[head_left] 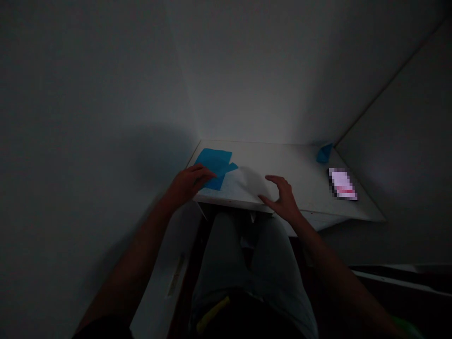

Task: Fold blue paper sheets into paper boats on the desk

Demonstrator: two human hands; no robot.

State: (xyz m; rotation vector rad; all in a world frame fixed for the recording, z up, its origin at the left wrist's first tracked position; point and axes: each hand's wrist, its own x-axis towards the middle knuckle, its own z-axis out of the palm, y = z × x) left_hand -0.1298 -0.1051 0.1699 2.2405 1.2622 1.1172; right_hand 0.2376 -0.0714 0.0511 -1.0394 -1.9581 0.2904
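A blue sheet, which looks like paper, lies flat at the left end of the white table. Over its left part is my left hand, thumb and fingers pinched together. A narrow blue paper strip sticks out from those fingertips to the right, past the sheet's edge. My right hand hovers at the table's front edge, thumb and fingers spread apart, with nothing in it. Some of the sheet is hidden beneath my left hand.
At the far right corner of the white table stands a small folded blue piece. A phone with a lit, blurred-out screen lies in front of it. Walls close in the table at left, back and right. My legs are under its front edge.
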